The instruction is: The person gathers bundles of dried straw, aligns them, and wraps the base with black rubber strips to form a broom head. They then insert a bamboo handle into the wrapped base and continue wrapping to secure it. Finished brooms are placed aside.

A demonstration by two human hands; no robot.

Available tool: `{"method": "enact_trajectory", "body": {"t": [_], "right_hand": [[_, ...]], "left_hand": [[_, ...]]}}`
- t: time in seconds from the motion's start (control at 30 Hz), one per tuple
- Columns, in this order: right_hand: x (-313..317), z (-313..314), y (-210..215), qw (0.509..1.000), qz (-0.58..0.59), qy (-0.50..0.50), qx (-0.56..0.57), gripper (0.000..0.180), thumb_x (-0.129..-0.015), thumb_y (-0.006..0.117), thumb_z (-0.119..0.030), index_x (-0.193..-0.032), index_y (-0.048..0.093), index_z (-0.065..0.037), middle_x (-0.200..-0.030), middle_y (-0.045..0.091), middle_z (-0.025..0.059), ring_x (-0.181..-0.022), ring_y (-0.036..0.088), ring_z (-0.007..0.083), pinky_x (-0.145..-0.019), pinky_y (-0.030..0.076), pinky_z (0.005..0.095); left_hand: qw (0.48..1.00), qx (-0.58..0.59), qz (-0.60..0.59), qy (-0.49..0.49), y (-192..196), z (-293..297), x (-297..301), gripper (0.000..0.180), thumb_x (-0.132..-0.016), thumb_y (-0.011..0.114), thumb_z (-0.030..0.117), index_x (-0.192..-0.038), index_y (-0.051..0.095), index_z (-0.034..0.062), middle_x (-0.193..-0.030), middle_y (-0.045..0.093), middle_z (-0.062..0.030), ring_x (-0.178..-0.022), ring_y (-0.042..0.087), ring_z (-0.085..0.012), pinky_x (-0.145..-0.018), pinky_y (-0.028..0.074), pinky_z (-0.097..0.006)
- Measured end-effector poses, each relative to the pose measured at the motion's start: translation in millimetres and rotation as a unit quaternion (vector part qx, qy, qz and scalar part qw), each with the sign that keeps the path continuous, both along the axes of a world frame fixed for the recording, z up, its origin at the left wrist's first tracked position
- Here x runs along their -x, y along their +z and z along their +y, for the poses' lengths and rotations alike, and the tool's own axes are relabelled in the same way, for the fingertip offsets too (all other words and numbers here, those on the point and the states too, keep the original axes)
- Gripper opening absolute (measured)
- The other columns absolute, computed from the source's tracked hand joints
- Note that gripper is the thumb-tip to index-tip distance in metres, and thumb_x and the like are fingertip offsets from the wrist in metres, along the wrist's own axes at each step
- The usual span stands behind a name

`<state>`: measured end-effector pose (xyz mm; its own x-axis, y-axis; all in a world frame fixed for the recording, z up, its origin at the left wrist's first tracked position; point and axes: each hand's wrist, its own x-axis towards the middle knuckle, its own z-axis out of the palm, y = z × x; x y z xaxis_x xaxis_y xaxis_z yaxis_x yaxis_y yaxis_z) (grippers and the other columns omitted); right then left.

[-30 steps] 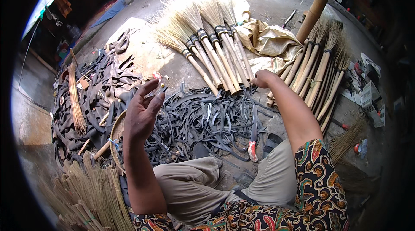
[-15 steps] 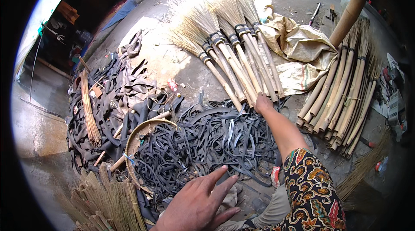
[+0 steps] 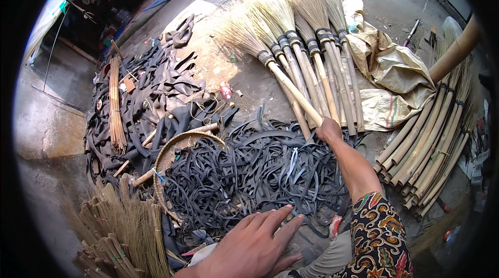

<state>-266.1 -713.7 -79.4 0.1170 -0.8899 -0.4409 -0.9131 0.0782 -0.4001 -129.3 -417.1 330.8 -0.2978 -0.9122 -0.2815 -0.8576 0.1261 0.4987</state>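
Right hand (image 3: 328,130) holds a closed grip on the handle end of a broom (image 3: 283,78) lying on the ground; left hand (image 3: 249,244), fingers spread wide, hovers over black rubber strips (image 3: 249,174); a firm, straight pull seems advisable

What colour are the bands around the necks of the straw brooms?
The bands on the straw brooms are dark grey-black, clearest in the head view.

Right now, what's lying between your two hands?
In the head view, a tangled pile of black rubber strips fills the ground between the left hand and the right hand, which grips a broom handle.
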Motion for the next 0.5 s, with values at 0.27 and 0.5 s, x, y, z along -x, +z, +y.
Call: {"method": "enact_trajectory", "body": {"t": [0.27,0.5], "right_hand": [[49,46,27,0.985,-0.153,-0.021,0.076,0.038,-0.081,0.072,-0.03,-0.111,0.074,-0.006,-0.104,0.076,0.0254,-0.1,0.073,0.044,-0.089,0.058,0.0503],[73,25,45,0.936,-0.285,-0.116,0.17,0.043,-0.083,0.077,-0.035,-0.109,0.073,-0.001,-0.097,0.079,0.0201,-0.091,0.077,0.0343,-0.084,0.059,0.0438]], "left_hand": [[0.999,0.01,0.005,-0.047,-2,-6,11,0.065,-0.098,0.073,0.035,-0.15,0.052,0.0028,-0.145,0.059,-0.0204,-0.127,0.062,-0.0373,-0.106,0.052,-0.046],[0.998,0.009,0.02,-0.065,-11,2,21,0.067,-0.097,0.074,0.044,-0.148,0.055,0.0055,-0.143,0.06,-0.0205,-0.122,0.066,-0.0398,-0.104,0.054,-0.046]]}}
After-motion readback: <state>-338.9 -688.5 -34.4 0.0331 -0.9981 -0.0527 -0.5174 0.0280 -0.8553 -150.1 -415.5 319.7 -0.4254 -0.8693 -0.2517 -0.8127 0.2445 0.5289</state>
